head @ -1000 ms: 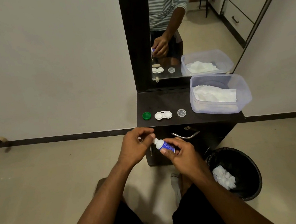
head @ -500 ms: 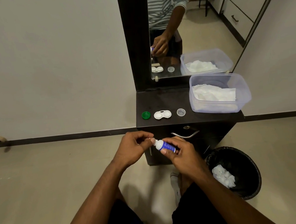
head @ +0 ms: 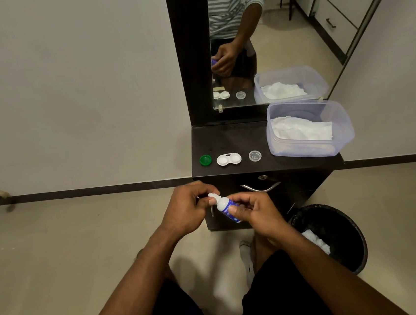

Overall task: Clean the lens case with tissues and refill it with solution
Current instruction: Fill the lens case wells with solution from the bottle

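Observation:
The white lens case lies open on the dark cabinet top, between its green cap on the left and its clear cap on the right. In front of the cabinet, my right hand grips the body of a small white and blue solution bottle, tilted with its top to the left. My left hand pinches the bottle's white cap end with thumb and fingertips. White tissues lie in a clear plastic box at the cabinet's right.
A mirror stands behind the cabinet top and reflects me and the objects. A black bin holding a crumpled tissue sits on the floor at the right. The cabinet door has a metal handle.
Both hands stay at the bottle in front of the cabinet. My left fingers have shifted slightly around the cap end; the bottle has barely moved.

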